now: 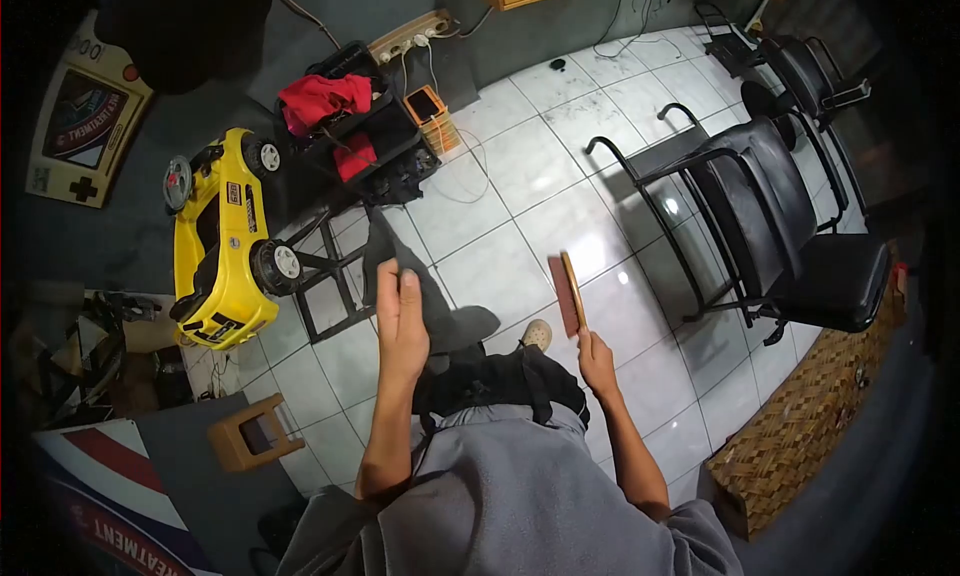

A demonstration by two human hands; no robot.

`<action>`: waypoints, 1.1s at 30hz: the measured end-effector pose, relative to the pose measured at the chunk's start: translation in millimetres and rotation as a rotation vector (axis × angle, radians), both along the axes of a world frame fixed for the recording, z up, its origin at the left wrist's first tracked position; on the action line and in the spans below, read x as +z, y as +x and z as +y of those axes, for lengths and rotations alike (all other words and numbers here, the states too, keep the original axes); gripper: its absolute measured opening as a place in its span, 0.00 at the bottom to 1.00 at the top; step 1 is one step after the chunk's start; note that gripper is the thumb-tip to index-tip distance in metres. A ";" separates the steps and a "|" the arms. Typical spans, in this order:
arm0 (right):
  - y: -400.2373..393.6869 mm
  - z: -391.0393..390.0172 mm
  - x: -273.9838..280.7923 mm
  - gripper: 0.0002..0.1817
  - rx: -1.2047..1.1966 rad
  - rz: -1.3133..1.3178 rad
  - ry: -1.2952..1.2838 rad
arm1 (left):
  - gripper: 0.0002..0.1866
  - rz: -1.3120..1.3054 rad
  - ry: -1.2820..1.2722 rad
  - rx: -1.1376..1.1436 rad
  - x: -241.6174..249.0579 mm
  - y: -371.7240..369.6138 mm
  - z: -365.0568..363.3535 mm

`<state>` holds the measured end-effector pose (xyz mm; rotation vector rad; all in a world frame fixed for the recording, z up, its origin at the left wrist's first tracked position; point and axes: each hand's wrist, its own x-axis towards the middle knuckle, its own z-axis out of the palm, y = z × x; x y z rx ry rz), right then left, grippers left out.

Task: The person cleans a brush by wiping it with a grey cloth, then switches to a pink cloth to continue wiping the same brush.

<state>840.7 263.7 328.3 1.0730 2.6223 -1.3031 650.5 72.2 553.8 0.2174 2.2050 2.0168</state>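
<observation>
One brush (575, 294), with a wooden back and reddish bristles, is held in the right hand (597, 364), over the tiled floor (490, 266); its head points to about 11 o'clock from that hand. The right fingers are closed round the lower end of the handle; the left hand (402, 324) is raised upright, its fingers close together and the thumb beside them, with a dark shape (440, 321) behind and next to it; I cannot tell whether that shape is cloth or shadow, or whether the left fingers grip anything.

A shoe (537, 334) shows between the hands; at 9 o'clock in the view is a yellow toy car (225, 246), at 11 a red cloth (325, 101) in a black container (385, 121), at 2 a black chair (765, 191), at 4 a woven panel (800, 446) and at 8 a wooden box (235, 446).

With the hold so near the handle's end, the brush could twist or drop if the right fingers loosened; a wide swing towards 2 o'clock could knock it on the chair; a step towards 11 o'clock could snag the foot on the thin cable (487, 166) looping over the tiles.
</observation>
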 end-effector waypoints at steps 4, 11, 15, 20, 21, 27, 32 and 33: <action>-53.1 -34.7 129.5 0.21 -0.068 0.422 -0.716 | 0.13 0.120 -0.146 -0.050 -6.0 5.7 2.0; -100.2 -63.1 100.4 0.14 0.275 0.437 -0.308 | 0.11 0.131 -0.073 -0.150 11.0 7.6 27.1; -73.5 -37.5 18.7 0.20 0.291 0.039 -0.080 | 0.12 0.070 0.173 -0.001 5.8 -1.6 23.6; -38.7 -17.7 -17.7 0.31 0.064 -0.015 -0.274 | 0.12 0.123 0.122 0.022 -4.4 -11.6 13.5; -44.3 -17.9 -0.9 0.29 0.082 0.115 -0.312 | 0.11 0.051 0.057 -0.001 -8.7 -10.1 13.0; -81.2 -45.4 157.3 0.22 0.123 0.413 -0.769 | 0.11 0.059 -0.118 -0.146 -21.2 -1.1 28.2; -83.3 -54.8 99.5 0.21 0.246 0.458 -0.414 | 0.11 0.117 0.044 -0.101 5.8 -6.6 34.1; -78.8 -49.5 69.6 0.22 0.279 0.387 -0.294 | 0.11 0.136 0.095 -0.077 7.5 -9.5 32.6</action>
